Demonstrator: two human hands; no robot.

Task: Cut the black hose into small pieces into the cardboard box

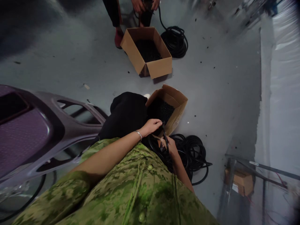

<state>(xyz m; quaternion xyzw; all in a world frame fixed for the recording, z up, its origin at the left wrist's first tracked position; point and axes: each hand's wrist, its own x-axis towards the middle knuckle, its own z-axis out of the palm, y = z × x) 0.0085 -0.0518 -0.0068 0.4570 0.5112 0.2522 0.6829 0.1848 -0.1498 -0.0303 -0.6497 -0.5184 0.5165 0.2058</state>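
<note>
My left hand point(152, 126) is closed in a pinch, its fingertips at the upper end of a slim black scissors-like tool point(164, 134). What sits between those fingertips is too small to make out. My right hand point(172, 146) wraps around the lower part of that tool. Both hands are over the near edge of an open cardboard box point(180, 112), which tilts toward me and holds many small black pieces point(166, 112). Beside my right forearm, a coil of black hose point(193, 150) lies on the floor, and a strand of it curves up near my hands.
Ahead stands another open cardboard box point(160, 67) with black bits inside. Behind it a person's hands point(145, 5) are at work beside a second black coil point(175, 42). A purple-grey chair point(53, 125) is at left. A metal frame point(262, 168) stands at right.
</note>
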